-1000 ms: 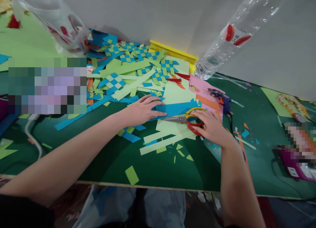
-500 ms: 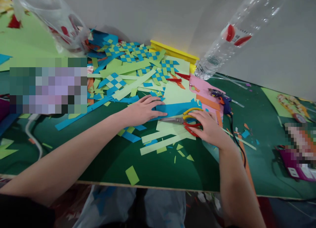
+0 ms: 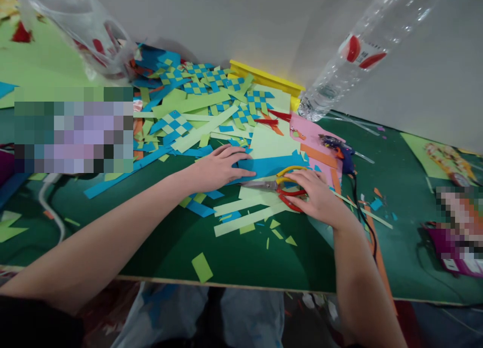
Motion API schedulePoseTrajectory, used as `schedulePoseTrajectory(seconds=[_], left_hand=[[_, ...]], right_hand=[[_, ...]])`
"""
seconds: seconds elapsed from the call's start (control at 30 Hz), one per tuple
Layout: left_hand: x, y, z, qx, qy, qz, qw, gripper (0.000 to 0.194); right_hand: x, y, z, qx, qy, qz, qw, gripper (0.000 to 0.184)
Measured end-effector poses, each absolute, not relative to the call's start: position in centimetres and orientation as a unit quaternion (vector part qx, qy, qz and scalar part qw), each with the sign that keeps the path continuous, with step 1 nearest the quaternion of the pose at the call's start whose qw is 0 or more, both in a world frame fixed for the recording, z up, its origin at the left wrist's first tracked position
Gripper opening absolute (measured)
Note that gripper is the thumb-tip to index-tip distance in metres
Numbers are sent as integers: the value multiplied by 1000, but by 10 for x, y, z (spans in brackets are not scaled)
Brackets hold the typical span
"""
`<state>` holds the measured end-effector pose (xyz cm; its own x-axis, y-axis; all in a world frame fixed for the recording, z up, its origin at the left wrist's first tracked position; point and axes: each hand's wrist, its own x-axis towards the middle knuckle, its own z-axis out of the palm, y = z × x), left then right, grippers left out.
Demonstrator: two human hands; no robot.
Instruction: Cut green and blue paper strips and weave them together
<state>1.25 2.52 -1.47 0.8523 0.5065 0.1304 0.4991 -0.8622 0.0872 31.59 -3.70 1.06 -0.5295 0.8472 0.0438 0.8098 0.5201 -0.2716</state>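
My right hand (image 3: 317,197) grips scissors (image 3: 274,184) by their yellow and red handles. The blades point left and lie along the lower edge of a blue paper strip (image 3: 277,166). My left hand (image 3: 222,168) lies over the left end of this strip, with its fingers stretched and apart. Part of the strip is hidden under that hand. Pale green paper strips (image 3: 245,223) and small offcuts lie just below the scissors. Past my left hand is a pile with a blue-and-green woven paper piece (image 3: 174,127) in it.
A clear plastic bottle (image 3: 362,56) leans at the back right, beside a yellow rail (image 3: 264,79). A dark blue tool with a cable (image 3: 345,159) rests on pink paper (image 3: 302,129). At the back left stands a clear plastic cup (image 3: 83,26). The green table's front edge (image 3: 241,286) runs before me.
My right hand and the scissors have shifted slightly to the left along the blue strip. The left hand stays in the same place on the paper.
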Motion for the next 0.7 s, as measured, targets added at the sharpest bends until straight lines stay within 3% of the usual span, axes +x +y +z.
schedulePoseTrajectory(seconds=[0.33, 0.5, 0.7], left_hand=[[17, 23, -10, 934, 308, 180, -4, 30], [2, 31, -7, 958, 232, 158, 53, 28], [7, 28, -11, 962, 244, 115, 37, 39]], right_hand=[[326, -35, 8, -494, -857, 110, 93, 39], [332, -34, 9, -499, -853, 116, 96, 40], [331, -35, 12, -507, -848, 119, 97, 39]])
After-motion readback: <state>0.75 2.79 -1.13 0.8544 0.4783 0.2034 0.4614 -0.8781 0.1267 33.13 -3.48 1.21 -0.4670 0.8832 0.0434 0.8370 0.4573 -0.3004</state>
